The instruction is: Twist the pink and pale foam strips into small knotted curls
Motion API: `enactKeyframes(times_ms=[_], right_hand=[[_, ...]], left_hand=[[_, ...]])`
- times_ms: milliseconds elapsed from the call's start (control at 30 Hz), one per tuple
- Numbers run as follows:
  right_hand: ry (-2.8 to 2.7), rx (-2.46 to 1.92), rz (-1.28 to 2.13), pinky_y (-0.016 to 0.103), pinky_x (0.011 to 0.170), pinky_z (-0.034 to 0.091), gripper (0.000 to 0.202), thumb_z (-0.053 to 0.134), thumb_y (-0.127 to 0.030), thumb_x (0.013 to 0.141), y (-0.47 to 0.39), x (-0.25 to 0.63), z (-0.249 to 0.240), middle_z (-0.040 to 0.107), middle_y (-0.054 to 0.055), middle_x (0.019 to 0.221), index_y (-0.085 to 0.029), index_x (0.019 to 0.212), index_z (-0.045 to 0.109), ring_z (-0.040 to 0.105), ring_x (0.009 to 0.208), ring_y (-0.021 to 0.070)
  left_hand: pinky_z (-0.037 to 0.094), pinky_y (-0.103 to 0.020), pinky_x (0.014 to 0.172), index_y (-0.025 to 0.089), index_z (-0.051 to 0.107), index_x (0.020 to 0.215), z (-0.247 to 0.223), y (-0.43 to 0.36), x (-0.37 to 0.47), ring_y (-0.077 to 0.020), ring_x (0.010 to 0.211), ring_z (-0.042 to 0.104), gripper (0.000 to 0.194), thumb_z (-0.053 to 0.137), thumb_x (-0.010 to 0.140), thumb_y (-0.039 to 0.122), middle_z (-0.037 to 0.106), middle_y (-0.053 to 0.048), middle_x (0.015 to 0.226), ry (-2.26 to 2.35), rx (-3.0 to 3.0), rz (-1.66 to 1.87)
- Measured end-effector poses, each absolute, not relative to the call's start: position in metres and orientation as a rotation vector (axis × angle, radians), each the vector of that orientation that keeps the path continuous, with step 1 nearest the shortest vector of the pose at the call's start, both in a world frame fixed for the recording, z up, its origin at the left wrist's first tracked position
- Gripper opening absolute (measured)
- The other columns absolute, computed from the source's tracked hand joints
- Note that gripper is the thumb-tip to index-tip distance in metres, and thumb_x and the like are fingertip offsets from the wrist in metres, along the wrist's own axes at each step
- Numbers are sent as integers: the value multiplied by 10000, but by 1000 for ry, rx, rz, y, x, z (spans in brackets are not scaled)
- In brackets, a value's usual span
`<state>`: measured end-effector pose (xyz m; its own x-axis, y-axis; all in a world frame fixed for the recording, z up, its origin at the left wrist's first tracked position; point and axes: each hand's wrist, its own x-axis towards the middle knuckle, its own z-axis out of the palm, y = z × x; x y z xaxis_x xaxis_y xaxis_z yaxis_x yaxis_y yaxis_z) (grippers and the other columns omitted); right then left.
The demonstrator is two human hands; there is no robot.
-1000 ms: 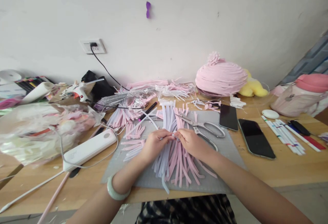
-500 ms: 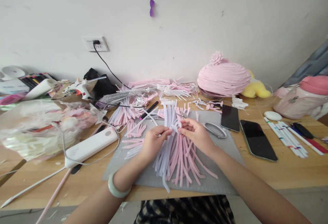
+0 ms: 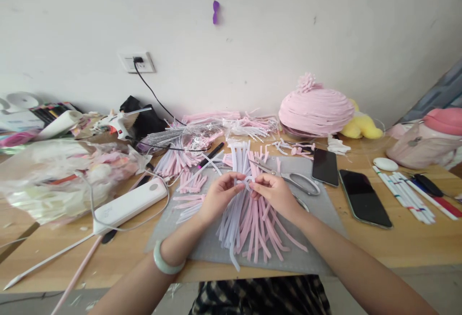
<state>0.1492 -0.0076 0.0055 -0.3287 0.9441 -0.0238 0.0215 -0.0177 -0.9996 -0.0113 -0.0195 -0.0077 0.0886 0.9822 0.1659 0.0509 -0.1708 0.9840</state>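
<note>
Above the flat grey mat [image 3: 165,223], the left hand [image 3: 216,197] and right hand [image 3: 279,197], fingertips nearly closed, pinch a small pale-lilac fuzzy loop [image 3: 248,179]; shaping appears in hand, calling for light, even pressure.

Scissors [image 3: 285,175] and strips [image 3: 256,240] lie on the mat [image 3: 319,252]; phones [image 3: 364,199], then pens [image 3: 411,197], lie to its right, a bag [image 3: 68,180] to its left, and a dome [image 3: 315,110] behind it.

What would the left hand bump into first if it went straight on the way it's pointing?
The left hand would probably first meet the small pale loop at its fingers, then the right hand just beyond. Exact depth is unclear from one view.
</note>
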Motion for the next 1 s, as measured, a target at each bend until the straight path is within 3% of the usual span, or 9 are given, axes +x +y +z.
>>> enactKeyframes(times_ms=[333,500,767,867,1000], right_hand=[[-1042,-1014,1652,228,530,459,252,706,-321,565,-7,148,10,551,-33,553,-153,609,524,551,510,96],[-1281,-952,1619,267,580,466,243,677,-351,606,-9,148,7,551,-32,578,-165,627,523,558,548,121],[-1625,-965,1434,211,507,343,217,567,-340,719,-8,150,6,464,-43,547,-157,611,530,437,510,82],[-1409,-993,1465,211,488,335,230,564,-336,712,-9,148,8,451,-46,524,-163,572,507,422,483,80],[-871,-848,1730,202,453,324,156,605,-312,679,-5,148,9,516,-37,623,-170,657,544,399,465,57]], left_hand=[[395,-275,732,173,531,823,-3,-27,-17,-140,757,495,62,504,779,208,550,-33,789,1251,1921,1302],[409,-255,726,182,516,980,-2,-28,-11,-137,789,518,290,596,718,277,572,-30,890,1249,1772,1201],[406,-240,667,179,593,774,1,-28,-9,-127,691,526,108,591,714,269,601,7,716,1312,1810,1069],[408,-241,631,178,580,808,1,-28,-10,-121,641,529,146,587,715,290,596,9,703,1352,1729,1125],[401,-241,631,173,560,816,-1,-26,-13,-118,619,517,163,567,735,315,567,22,635,1390,1672,1183]])
